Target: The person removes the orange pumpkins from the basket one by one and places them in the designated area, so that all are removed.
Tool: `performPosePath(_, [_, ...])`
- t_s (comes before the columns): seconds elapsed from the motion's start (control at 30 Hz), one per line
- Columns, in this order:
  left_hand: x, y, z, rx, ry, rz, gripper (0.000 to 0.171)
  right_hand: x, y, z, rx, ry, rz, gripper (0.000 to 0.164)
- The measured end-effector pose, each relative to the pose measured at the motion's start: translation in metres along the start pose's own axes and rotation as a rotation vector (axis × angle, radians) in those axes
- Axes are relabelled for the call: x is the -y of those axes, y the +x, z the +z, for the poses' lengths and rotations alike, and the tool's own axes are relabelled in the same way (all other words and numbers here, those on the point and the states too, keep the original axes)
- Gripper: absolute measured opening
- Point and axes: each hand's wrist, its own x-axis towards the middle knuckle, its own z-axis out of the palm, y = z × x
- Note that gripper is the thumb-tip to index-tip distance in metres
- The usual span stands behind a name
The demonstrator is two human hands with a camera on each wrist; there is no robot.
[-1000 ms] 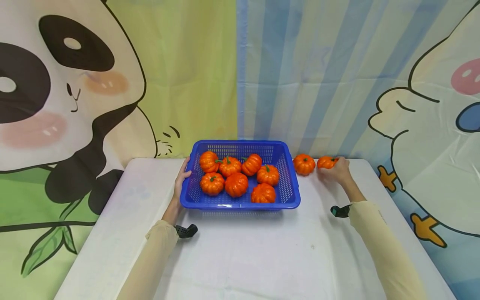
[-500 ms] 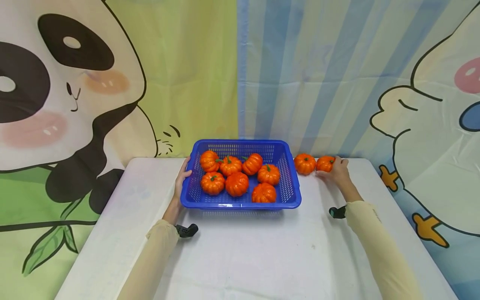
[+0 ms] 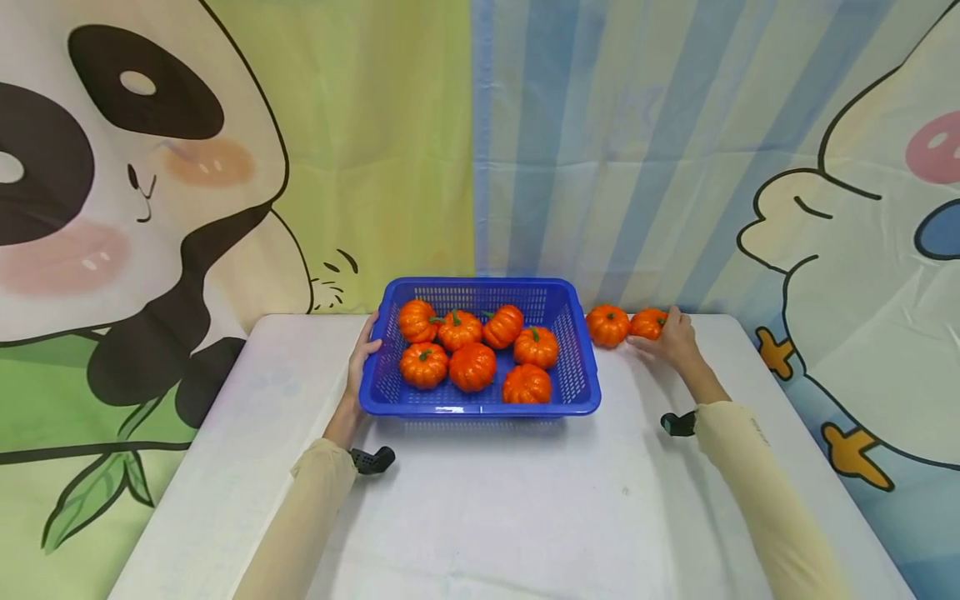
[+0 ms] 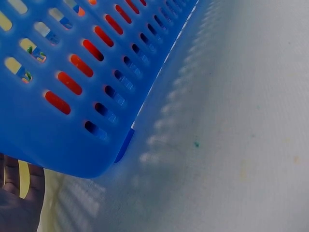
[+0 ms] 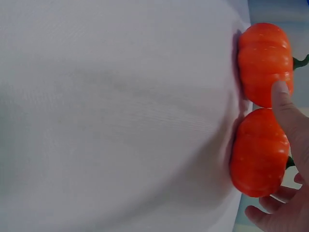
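A blue plastic basket (image 3: 480, 411) with slotted walls stands at the far middle of the table, holding several orange pumpkins (image 3: 472, 367). My left hand (image 3: 358, 362) grips its left side, thumb by the rim; in the left wrist view some fingers (image 4: 36, 183) show below the basket's corner. Right of the basket, two more small pumpkins sit side by side at the back edge. My right hand (image 3: 675, 342) is around the right-hand pumpkin (image 5: 259, 152), with the thumb on one side and fingers on the other. The thumb tip overlaps the left-hand pumpkin (image 5: 265, 63). Finger contact is partly hidden.
A white cloth covers the table (image 3: 510, 517). Behind it hangs a curtain (image 3: 555, 167) printed with cartoon animals, close to the table's back edge. Black wrist-worn devices (image 3: 372, 461) sit at both sleeve cuffs.
The right-hand pumpkin has shifted slightly left toward its neighbour and turned a little. My right hand has moved slightly left with it. The left hand and basket stay in place.
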Motion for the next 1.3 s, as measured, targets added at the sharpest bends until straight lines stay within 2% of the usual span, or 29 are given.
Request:
performPosePath(0.23, [0.0, -0.001, -0.002, 0.003, 0.004, 0.005, 0.06, 0.014, -0.005, -0.016, -0.099, 0.02, -0.109, 0.105])
performPosePath(0.33, [0.0, -0.001, -0.002, 0.005, 0.005, 0.006, 0.06, 0.029, -0.013, -0.024, -0.142, 0.072, -0.187, 0.096])
performPosePath(0.43, [0.001, -0.001, -0.002, 0.006, -0.008, 0.001, 0.06, 0.049, -0.026, -0.03, -0.145, 0.122, -0.248, 0.088])
performPosePath(0.67, [0.001, 0.001, -0.002, 0.004, -0.011, -0.004, 0.06, 0.098, -0.067, -0.03, -0.043, 0.135, -0.389, 0.078])
performPosePath(0.8, [0.002, 0.0, -0.003, 0.001, -0.011, -0.008, 0.06, 0.12, -0.084, -0.025, 0.03, 0.127, -0.426, 0.078])
performPosePath(1.13, [0.0, 0.0, -0.003, 0.006, -0.042, -0.003, 0.06, 0.162, -0.109, -0.007, 0.174, 0.14, -0.566, 0.072])
performPosePath(1.3, [0.0, 0.001, -0.002, 0.007, -0.04, 0.011, 0.059, 0.18, -0.118, 0.004, 0.236, 0.145, -0.598, 0.069])
